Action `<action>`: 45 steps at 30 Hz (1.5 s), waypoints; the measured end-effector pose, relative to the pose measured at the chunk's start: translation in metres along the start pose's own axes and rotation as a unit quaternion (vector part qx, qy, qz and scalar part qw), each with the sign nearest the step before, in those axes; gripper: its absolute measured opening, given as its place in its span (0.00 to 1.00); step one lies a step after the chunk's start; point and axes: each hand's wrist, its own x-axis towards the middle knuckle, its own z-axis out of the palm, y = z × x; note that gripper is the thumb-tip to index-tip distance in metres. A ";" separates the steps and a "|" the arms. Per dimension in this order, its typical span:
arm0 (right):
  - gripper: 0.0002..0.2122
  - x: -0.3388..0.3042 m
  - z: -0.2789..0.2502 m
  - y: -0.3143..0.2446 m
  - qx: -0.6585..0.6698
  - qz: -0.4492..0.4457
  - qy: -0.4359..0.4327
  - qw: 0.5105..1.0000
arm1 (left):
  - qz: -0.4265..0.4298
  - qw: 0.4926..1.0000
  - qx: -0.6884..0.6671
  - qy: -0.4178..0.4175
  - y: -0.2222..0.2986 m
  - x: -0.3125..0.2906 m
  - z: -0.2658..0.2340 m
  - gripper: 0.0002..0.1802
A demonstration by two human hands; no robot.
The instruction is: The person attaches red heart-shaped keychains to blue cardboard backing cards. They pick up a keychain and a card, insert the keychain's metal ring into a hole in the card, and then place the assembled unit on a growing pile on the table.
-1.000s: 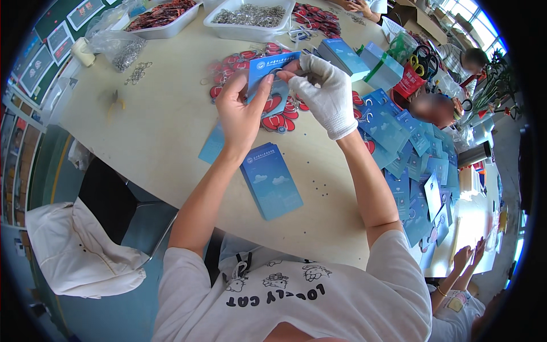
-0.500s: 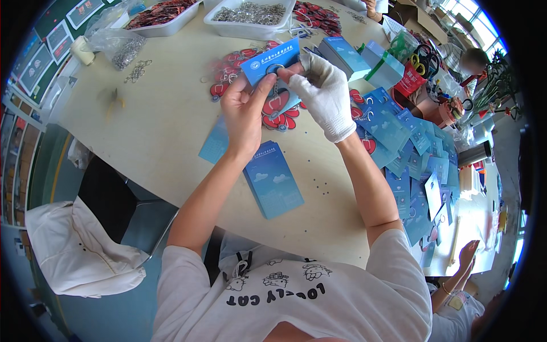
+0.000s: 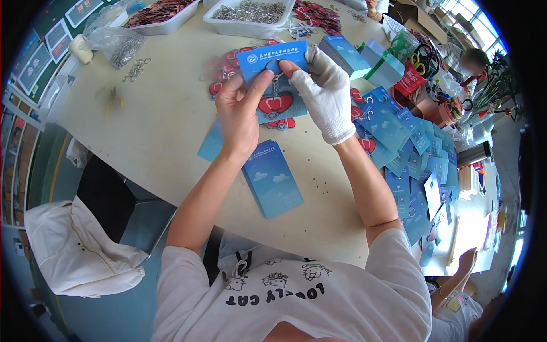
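Note:
My bare left hand (image 3: 240, 111) grips the left side of a blue card (image 3: 259, 58), its thumb against a metal split ring (image 3: 274, 68). My right hand (image 3: 326, 91), in a white glove with a bare thumb tip, pinches the card's right side and touches the ring too. From the ring, a short chain drops to a red heart-shaped keychain (image 3: 276, 104) that lies over the card's lower part. Below my hands, a stack of blue cards (image 3: 273, 182) rests on the table, beside another card (image 3: 213, 143) partly hidden by my left forearm.
Red keychains (image 3: 228, 60) lie beyond my hands. Farther back are a white tub of metal rings (image 3: 250, 14) and a tray of red packets (image 3: 162, 14). Finished-looking cards with rings (image 3: 419, 154) spread at right. Pliers (image 3: 114, 101) lie at left; a co-worker's hand (image 3: 468, 261) shows lower right.
The card has turned from tilted to nearly level and faces me more. The heart keychain now hangs in plain sight in front of it. Both hands keep their grip.

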 end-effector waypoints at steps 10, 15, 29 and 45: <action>0.10 -0.006 0.003 -0.012 -0.003 0.040 -0.001 0.999 | -0.028 0.999 -0.024 -0.021 0.008 0.000 -0.001 0.10; 0.11 -0.009 0.004 -0.012 -0.069 -0.011 -0.008 0.998 | -0.011 0.999 -0.021 -0.027 0.014 -0.004 0.003 0.11; 0.12 0.000 -0.006 0.004 -0.149 0.004 -0.059 0.987 | -0.025 0.998 -0.026 -0.057 0.007 -0.004 0.006 0.12; 0.13 0.003 -0.008 -0.001 -0.062 0.046 -0.102 0.992 | 0.007 0.998 0.029 -0.059 -0.005 -0.001 -0.001 0.11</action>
